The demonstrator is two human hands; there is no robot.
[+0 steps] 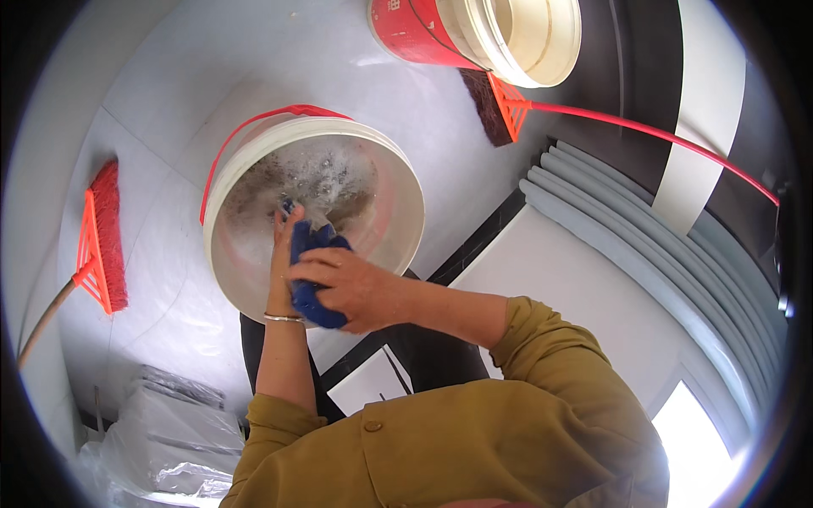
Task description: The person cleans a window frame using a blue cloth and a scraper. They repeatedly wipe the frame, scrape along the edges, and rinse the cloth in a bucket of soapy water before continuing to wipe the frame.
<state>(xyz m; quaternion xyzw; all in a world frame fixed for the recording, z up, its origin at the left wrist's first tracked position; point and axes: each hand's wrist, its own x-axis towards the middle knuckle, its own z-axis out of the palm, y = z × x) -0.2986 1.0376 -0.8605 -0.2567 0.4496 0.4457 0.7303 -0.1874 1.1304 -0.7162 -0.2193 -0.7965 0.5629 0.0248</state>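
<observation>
A bunched dark blue wet cloth is pressed between my two hands, above the near part of a white plastic bucket. My right hand grips it from the right with curled fingers. Behind the cloth is my left hand, raised along its left side; a bit of blue shows at its fingertips, and the cloth hides much of the palm. A bracelet circles the left wrist. Foamy, murky water churns inside the bucket. The bucket's red handle rests around the far left outside.
A broom with red bristles stands at left. At upper right are a red-and-white bucket and a dark-bristled broom with a long red handle. Grey pipes lie along the right. Plastic-wrapped items sit at lower left.
</observation>
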